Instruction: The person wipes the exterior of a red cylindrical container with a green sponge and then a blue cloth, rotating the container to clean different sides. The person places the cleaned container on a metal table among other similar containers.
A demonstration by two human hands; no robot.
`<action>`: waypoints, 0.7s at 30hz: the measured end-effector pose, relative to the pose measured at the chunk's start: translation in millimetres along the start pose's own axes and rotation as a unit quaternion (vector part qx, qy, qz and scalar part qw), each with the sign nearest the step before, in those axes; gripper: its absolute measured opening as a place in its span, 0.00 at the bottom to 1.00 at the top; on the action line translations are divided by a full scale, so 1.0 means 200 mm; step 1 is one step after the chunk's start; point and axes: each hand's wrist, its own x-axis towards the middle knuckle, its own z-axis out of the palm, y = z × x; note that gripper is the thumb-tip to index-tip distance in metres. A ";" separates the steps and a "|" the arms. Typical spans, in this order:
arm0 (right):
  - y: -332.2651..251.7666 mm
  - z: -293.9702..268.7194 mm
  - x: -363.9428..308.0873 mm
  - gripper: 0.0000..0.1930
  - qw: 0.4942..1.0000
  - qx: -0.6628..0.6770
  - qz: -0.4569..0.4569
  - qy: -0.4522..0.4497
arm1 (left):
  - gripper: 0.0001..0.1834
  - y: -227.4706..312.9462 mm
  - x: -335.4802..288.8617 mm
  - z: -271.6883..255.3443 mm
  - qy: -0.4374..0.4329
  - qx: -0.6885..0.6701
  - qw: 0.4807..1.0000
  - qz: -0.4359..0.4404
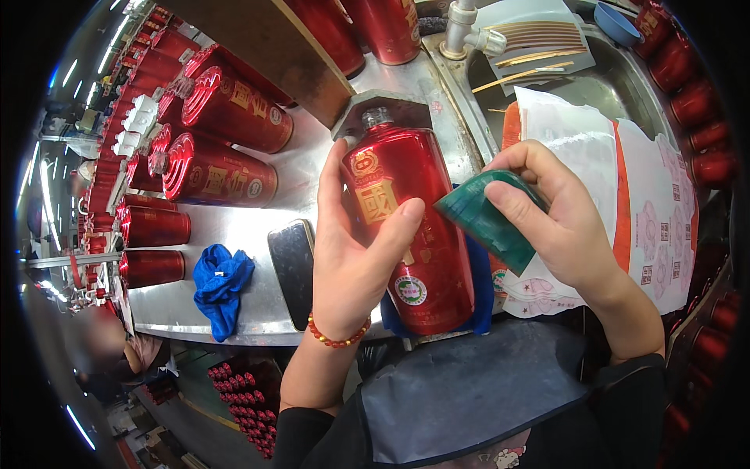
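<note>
A shiny red bottle [441, 270] with gold lettering and a small round label lies on its back, its clear neck toward a dark angular block [375, 102]. My left hand [351, 250] grips the bottle's left side, with the thumb across its front. Between the thumb and fingers of my right hand [570, 227] is a flat green scraper [496, 227]. One corner of the scraper is close to the bottle's right edge; whether it touches I cannot tell. A blue cloth [481, 273] shows from under the bottle.
To the left are a phone [291, 273], a crumpled blue cloth [221, 285] and several red bottles [238, 109]. A brown board [273, 47] rises behind. Printed sheets [656, 227] cover the right side, beside a metal sink [625, 94] with a tap [466, 35].
</note>
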 end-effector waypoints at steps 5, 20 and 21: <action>0.01 0.01 0.00 0.10 1.000 0.014 -0.019 -0.004 | 0.48 0.00 0.01 0.00 0.005 0.005 1.000 0.006; -0.06 0.00 0.04 0.08 0.998 -0.033 0.000 -0.061 | 0.45 -0.02 0.01 -0.04 -0.013 -0.043 0.999 0.003; -0.07 0.00 0.03 0.08 0.998 -0.033 -0.001 -0.056 | 0.45 -0.02 0.01 -0.04 -0.016 -0.042 0.999 0.005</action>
